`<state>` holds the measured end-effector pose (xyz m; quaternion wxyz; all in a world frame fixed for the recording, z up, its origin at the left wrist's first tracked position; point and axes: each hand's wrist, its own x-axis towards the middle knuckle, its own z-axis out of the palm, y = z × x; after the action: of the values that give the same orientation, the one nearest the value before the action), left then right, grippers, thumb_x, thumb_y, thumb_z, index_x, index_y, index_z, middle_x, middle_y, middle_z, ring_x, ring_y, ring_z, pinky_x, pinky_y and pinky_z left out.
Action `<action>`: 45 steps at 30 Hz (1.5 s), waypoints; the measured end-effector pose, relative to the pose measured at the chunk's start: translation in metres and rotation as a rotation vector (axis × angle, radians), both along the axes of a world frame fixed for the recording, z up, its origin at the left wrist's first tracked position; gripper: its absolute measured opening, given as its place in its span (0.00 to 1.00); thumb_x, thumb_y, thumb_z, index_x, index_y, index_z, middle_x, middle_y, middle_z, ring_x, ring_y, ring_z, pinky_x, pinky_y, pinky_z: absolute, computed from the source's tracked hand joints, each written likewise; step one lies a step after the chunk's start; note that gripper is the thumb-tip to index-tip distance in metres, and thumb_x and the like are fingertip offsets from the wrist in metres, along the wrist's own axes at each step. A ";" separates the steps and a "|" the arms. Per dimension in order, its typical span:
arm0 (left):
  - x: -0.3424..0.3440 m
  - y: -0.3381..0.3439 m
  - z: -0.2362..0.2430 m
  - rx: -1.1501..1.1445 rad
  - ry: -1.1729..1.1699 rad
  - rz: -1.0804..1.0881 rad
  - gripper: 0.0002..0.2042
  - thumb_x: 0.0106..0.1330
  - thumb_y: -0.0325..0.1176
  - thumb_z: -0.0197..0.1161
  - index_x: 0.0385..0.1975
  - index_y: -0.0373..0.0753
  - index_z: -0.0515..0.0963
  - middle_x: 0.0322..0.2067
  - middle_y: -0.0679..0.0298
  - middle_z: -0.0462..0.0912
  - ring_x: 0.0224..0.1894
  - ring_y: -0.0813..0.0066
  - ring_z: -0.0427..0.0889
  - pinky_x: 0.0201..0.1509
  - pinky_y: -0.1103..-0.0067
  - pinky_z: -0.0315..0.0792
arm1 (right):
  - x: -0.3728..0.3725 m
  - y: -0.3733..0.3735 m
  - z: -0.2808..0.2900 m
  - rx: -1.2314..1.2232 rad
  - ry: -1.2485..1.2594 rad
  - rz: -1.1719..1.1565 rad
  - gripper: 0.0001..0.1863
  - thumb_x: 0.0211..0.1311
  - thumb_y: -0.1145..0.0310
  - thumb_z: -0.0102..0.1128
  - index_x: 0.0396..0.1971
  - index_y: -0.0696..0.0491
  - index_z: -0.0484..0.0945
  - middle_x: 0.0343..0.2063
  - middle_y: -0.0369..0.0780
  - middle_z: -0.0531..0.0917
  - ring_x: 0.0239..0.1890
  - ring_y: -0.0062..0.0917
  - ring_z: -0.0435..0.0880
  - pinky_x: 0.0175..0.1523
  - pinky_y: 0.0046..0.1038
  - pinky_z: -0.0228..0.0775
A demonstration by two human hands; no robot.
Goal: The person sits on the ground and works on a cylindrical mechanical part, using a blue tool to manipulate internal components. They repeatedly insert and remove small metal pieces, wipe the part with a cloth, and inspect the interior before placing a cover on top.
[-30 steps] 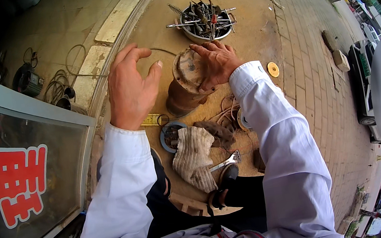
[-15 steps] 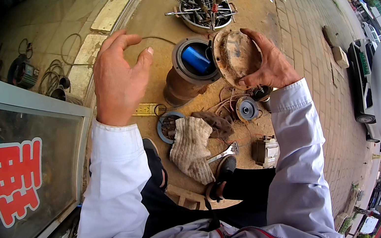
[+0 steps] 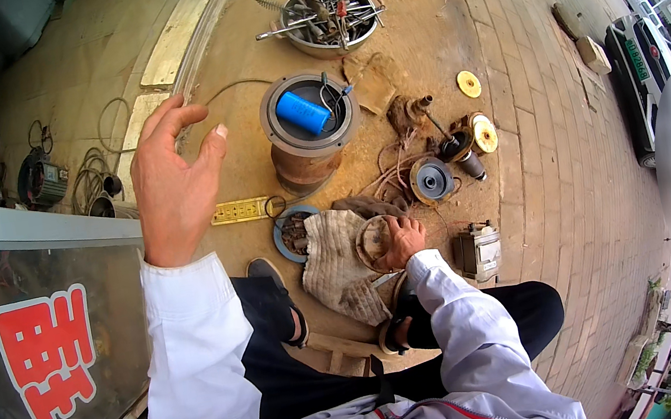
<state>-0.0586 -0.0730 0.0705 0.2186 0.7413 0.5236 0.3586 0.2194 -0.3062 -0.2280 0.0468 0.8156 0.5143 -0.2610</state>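
My right hand (image 3: 405, 242) grips the edge of a round, dirt-crusted metal cover (image 3: 373, 239), low over a crumpled beige cloth (image 3: 329, 267) near my feet. Whether the cover rests on the cloth, I cannot tell. My left hand (image 3: 173, 178) is raised and empty, thumb and fingers apart, to the left of an upright rusty cylindrical housing (image 3: 302, 165). Inside that housing's open top, a blue cylindrical capacitor (image 3: 304, 113) lies tilted, with wires beside it. A wrench under my right hand is mostly hidden.
Beyond the housing stands a metal bowl (image 3: 336, 47) heaped with tools. A blue-rimmed dish (image 3: 281, 240) of small parts and a yellow strip (image 3: 239, 211) lie left of the cloth. Rightward are a grey round part (image 3: 432, 180), yellow discs (image 3: 468, 84) and a boxy device (image 3: 478, 251). A glass door (image 3: 100, 273) borders the left.
My right hand has brought the cover down from beside the housing's top to the cloth near my feet. The left hand stays raised and open. The view has shifted slightly.
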 end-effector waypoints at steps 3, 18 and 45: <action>-0.005 0.000 0.000 -0.001 0.055 0.004 0.15 0.61 0.31 0.69 0.46 0.31 0.83 0.62 0.47 0.78 0.64 0.55 0.78 0.69 0.67 0.68 | -0.024 -0.015 -0.034 0.033 0.044 -0.014 0.65 0.27 0.46 0.83 0.72 0.48 0.61 0.67 0.57 0.67 0.70 0.54 0.63 0.75 0.55 0.49; -0.010 -0.004 -0.002 0.010 0.091 -0.049 0.17 0.63 0.35 0.70 0.47 0.31 0.83 0.60 0.48 0.80 0.63 0.57 0.78 0.69 0.68 0.66 | -0.078 -0.005 -0.036 0.222 0.138 0.157 0.63 0.42 0.50 0.82 0.77 0.50 0.53 0.74 0.55 0.57 0.76 0.54 0.54 0.76 0.58 0.45; 0.031 -0.154 -0.285 -0.840 0.267 -0.208 0.31 0.63 0.54 0.67 0.49 0.26 0.81 0.48 0.37 0.85 0.54 0.41 0.83 0.60 0.61 0.75 | -0.127 -0.048 -0.046 0.385 0.383 -0.279 0.51 0.48 0.79 0.63 0.75 0.55 0.50 0.39 0.61 0.84 0.44 0.60 0.83 0.50 0.51 0.74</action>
<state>-0.0279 -0.2268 -0.2148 0.4658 0.6768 0.5700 -0.0074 0.0926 -0.3542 -0.2740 -0.2429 0.8081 0.4369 -0.3117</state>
